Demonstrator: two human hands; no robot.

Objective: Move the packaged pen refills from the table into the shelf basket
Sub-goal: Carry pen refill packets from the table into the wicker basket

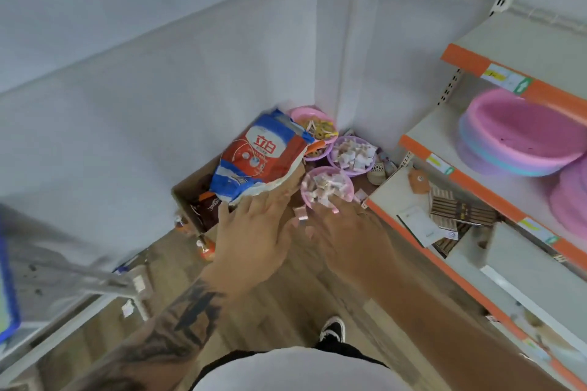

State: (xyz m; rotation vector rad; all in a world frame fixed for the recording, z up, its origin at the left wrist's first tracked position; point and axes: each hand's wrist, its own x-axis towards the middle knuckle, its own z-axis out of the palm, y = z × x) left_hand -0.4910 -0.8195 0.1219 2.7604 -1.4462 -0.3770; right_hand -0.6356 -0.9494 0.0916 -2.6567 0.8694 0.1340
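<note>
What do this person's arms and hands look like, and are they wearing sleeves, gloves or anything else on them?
Both arms are bare, with no sleeves or gloves in view. The left forearm carries a large dark tattoo running up toward the wrist; the left hand is bare. The right forearm shows no markings, and the right hand is bare too. The picture is too blurred to tell rings.

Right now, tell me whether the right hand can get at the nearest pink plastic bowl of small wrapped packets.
Probably yes. The right hand already reaches the nearest pink plastic bowl, fingertips at its near rim; nothing lies between them. Motion blur hides the exact contact.
</note>
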